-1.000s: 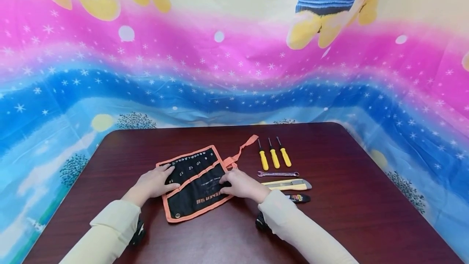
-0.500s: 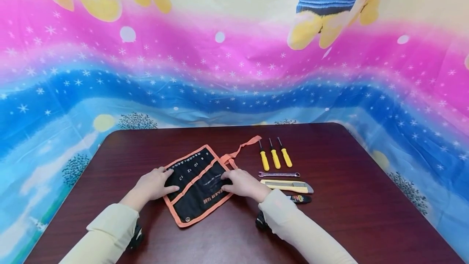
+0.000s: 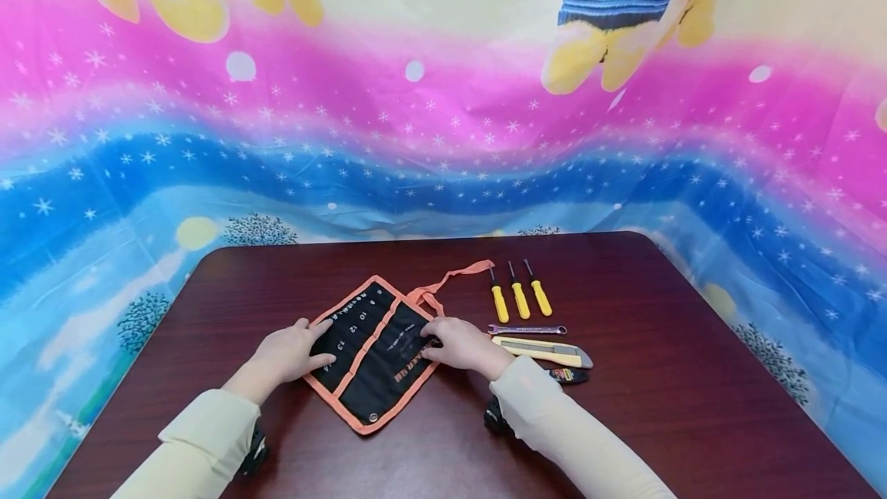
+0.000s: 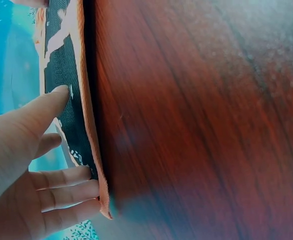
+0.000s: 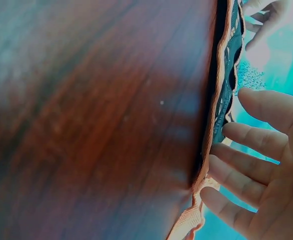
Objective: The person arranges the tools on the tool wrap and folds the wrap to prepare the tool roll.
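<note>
Left hand [image 3: 294, 349]: thumb and fingers spread, resting on the left side of a black tool pouch [image 3: 381, 364], thumb tip on the fabric, no grip closed round it. Right hand [image 3: 459, 343]: fingers loosely extended, tips at the pouch's right edge, thumb held apart; nothing grasped.

Pouch lies on the table [image 3: 423, 464] between both hands, set cornerwise, one corner towards the person. Orange binding, a row of pocket openings, white numerals, a metal eyelet [image 3: 373, 418] at the near corner. Orange strap [image 3: 450, 277] runs from its far right side to the leftmost screwdriver's tip; contact unclear.

Right of pouch: three yellow-handled screwdrivers [image 3: 520, 301] side by side, shafts pointing away. Nearer, in order: a wrench [image 3: 528, 329], a pale yellow utility knife [image 3: 543, 349], a black labelled item [image 3: 570, 376] partly behind the right sleeve [image 3: 543, 403]. Printed cloth backdrop [image 3: 443, 122] beyond.
</note>
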Action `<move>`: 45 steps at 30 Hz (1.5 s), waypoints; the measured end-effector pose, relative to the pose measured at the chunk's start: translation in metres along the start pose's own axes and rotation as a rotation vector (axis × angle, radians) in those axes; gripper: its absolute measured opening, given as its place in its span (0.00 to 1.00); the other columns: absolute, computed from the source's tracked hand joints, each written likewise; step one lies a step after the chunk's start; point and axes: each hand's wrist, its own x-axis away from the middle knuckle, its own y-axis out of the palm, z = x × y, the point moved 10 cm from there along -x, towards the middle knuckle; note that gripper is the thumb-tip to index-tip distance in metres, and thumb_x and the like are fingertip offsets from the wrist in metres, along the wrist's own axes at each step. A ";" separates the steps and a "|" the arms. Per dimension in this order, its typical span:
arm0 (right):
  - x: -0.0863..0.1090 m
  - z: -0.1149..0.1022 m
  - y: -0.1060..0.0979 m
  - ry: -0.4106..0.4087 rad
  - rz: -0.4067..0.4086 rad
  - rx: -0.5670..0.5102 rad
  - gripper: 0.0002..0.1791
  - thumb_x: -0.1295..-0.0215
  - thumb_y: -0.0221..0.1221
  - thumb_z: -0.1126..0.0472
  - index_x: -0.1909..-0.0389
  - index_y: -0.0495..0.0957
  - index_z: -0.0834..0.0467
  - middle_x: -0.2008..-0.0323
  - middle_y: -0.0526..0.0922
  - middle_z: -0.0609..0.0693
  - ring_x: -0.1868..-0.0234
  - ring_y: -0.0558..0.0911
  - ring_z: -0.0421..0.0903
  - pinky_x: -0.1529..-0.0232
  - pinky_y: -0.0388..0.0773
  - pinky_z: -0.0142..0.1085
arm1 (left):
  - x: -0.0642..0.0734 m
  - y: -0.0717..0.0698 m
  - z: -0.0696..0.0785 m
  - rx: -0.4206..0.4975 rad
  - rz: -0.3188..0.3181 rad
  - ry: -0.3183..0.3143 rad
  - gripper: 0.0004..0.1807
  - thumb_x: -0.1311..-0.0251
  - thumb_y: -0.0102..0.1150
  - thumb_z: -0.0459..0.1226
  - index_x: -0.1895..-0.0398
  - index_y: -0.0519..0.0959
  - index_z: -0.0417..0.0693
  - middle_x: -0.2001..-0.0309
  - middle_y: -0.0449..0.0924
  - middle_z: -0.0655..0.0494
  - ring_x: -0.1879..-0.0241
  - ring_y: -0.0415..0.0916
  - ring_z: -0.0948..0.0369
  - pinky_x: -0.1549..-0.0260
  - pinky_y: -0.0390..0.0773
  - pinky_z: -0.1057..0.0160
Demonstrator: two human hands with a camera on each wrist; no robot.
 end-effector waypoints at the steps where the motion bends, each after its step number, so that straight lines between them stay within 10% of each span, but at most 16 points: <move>1: 0.000 0.000 0.000 0.001 0.001 0.003 0.18 0.42 0.63 0.55 0.52 0.79 0.59 0.53 0.78 0.52 0.53 0.76 0.46 0.50 0.72 0.39 | 0.001 0.000 0.000 -0.001 0.001 0.001 0.35 0.47 0.62 0.51 0.38 0.69 0.43 0.62 0.71 0.41 0.70 0.71 0.52 0.69 0.74 0.51; 30: -0.010 0.022 -0.007 0.064 0.026 0.042 0.21 0.41 0.62 0.53 0.49 0.77 0.56 0.50 0.77 0.50 0.48 0.74 0.48 0.52 0.66 0.48 | 0.005 -0.001 0.029 0.108 0.038 0.187 0.19 0.54 0.69 0.46 0.65 0.74 0.46 0.47 0.69 0.43 0.46 0.67 0.47 0.53 0.71 0.49; 34: -0.011 0.024 -0.007 0.068 0.000 0.052 0.22 0.43 0.63 0.52 0.48 0.77 0.56 0.49 0.75 0.51 0.49 0.74 0.47 0.49 0.66 0.50 | 0.003 0.005 0.029 0.129 0.011 0.169 0.25 0.53 0.68 0.49 0.57 0.72 0.45 0.53 0.71 0.49 0.57 0.71 0.56 0.57 0.73 0.54; 45: -0.009 0.037 0.000 0.130 -0.121 0.014 0.30 0.48 0.66 0.50 0.43 0.74 0.55 0.41 0.70 0.53 0.41 0.68 0.50 0.42 0.62 0.48 | 0.008 0.014 0.036 0.179 -0.073 0.162 0.48 0.51 0.59 0.61 0.36 0.63 0.34 0.36 0.57 0.36 0.37 0.56 0.43 0.45 0.62 0.46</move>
